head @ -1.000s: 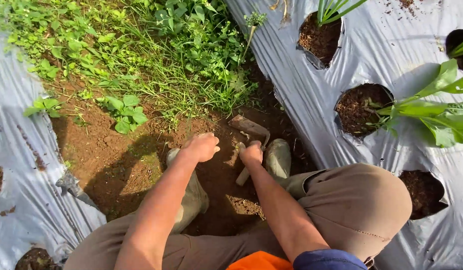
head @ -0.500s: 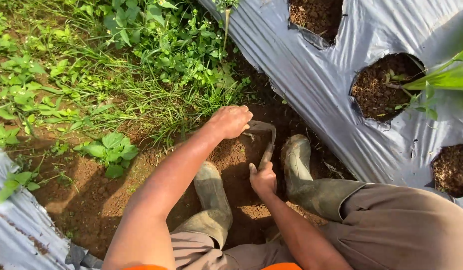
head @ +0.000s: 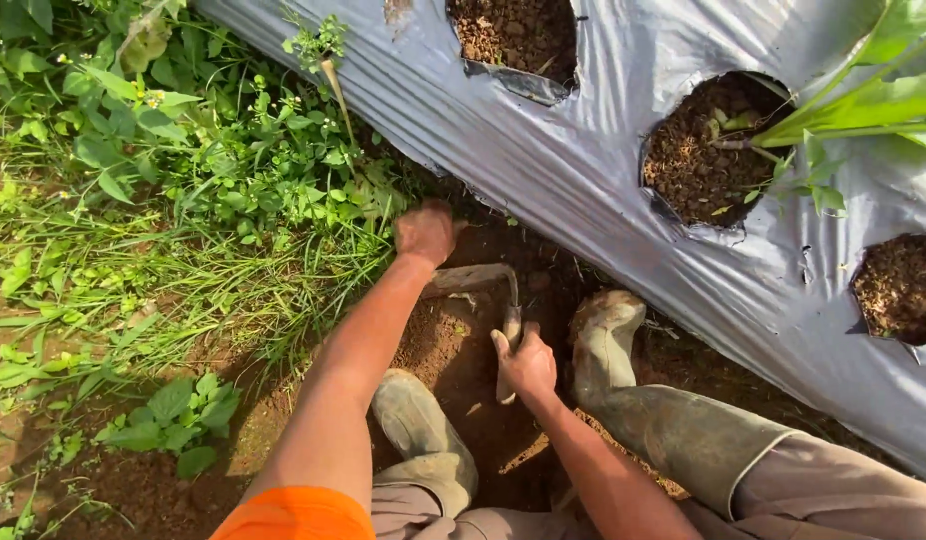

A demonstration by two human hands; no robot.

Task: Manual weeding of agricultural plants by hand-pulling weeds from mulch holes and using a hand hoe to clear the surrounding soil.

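My right hand (head: 526,362) grips the wooden handle of a small hand hoe (head: 480,283), whose flat metal blade lies on the bare brown soil between my boots. My left hand (head: 424,231) is stretched forward, its fingers closed at the base of the green weeds (head: 283,180) where they meet the soil. What it holds is hidden under the fist. My arms reach down from an orange sleeve at the bottom edge.
Grey plastic mulch sheet (head: 583,160) covers a raised bed on the right, with round holes of soil (head: 698,150) and a green plant (head: 863,105). My muddy rubber boots (head: 603,340) straddle the furrow. Dense weeds and grass fill the left.
My left hand has reached further forward into the weeds' edge. My right hand with the hoe has stayed low between the boots. The view has shifted toward the mulch bed.
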